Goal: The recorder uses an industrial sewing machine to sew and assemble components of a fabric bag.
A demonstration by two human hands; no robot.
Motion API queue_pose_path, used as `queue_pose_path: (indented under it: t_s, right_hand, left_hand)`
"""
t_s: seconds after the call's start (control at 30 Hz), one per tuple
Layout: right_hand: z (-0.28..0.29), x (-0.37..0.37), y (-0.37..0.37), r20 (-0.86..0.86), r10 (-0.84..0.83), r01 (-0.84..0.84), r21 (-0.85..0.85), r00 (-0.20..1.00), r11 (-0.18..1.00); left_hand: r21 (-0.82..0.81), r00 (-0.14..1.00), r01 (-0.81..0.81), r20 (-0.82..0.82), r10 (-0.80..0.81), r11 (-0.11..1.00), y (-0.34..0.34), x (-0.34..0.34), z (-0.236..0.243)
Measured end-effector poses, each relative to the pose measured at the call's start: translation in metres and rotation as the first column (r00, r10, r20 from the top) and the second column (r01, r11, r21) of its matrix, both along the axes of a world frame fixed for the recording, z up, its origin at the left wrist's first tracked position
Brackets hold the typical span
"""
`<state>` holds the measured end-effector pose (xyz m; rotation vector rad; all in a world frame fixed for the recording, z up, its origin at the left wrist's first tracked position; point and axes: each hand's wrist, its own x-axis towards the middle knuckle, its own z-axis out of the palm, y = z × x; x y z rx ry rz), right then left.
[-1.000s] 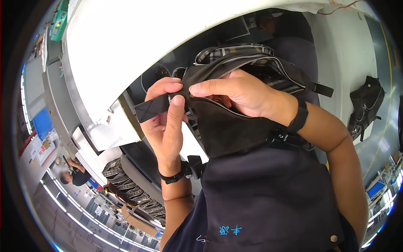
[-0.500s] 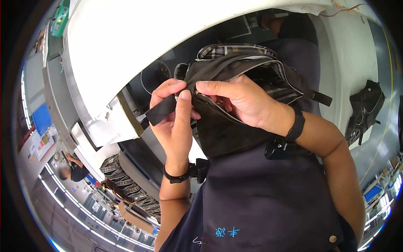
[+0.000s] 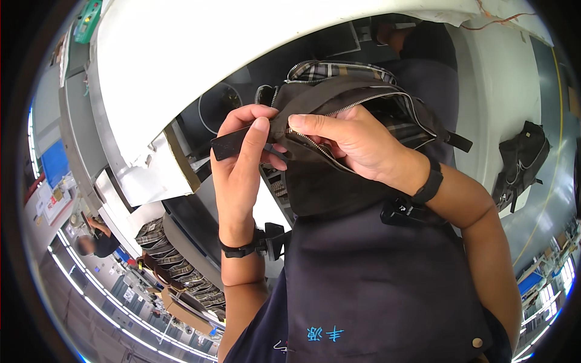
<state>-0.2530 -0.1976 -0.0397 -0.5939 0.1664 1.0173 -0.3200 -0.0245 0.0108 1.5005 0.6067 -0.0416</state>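
Observation:
A dark backpack-like bag [image 3: 339, 196] with metal-toothed zippers and plaid lining [image 3: 396, 130] lies across my lap, its main zipper open. My left hand [image 3: 239, 172] is closed on a dark fabric tab [image 3: 225, 145] by the zipper's left end, with the thumb on the near side and the other fingers behind. Close beside it, my right hand [image 3: 372, 145] pinches the bag's edge at the end of the zipper [image 3: 315, 145]. Its thumb lies on top, while the other fingers reach into the opening and are partly hidden. Another dark tab [image 3: 460, 142] sticks out at the bag's right end.
A white work table [image 3: 181, 54] curves round the far side. Another dark bag [image 3: 521, 163] lies on a pale surface at the right. Plaid pieces [image 3: 175, 260] are stacked at the lower left, near a cardboard box [image 3: 187, 311]. A person [image 3: 100, 239] is in the left background.
My left hand has shifted slightly left, and its thumb has moved away from the right thumb onto the tab, which has swung up flatter. The right hand holds nearly the same place.

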Motion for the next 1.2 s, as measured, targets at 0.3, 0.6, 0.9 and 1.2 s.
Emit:
queue_pose_path:
  t_s: [0.3,0.6,0.9,1.2]
  right_hand:
    - [-0.005,-0.009,-0.005,-0.105,-0.019,0.014,-0.047,0.994,0.999]
    - [-0.002,0.002,-0.02,-0.039,0.152,-0.157,-0.241,0.988,0.958]
    - [0.011,-0.004,-0.03,0.017,0.189,-0.172,-0.331,0.982,0.928]
    - [0.02,-0.008,-0.043,-0.202,0.091,-0.134,-0.214,0.975,0.968]
  left_hand:
    - [-0.055,0.998,-0.049,0.043,0.051,0.997,-0.01,-0.006,-0.016]
    - [-0.213,0.998,0.018,0.067,-0.003,0.977,-0.002,-0.008,-0.017]
    - [-0.094,0.997,0.006,0.079,0.001,0.996,-0.016,-0.009,-0.011]
    - [-0.096,0.996,0.002,0.093,0.007,0.995,-0.032,-0.006,-0.006]
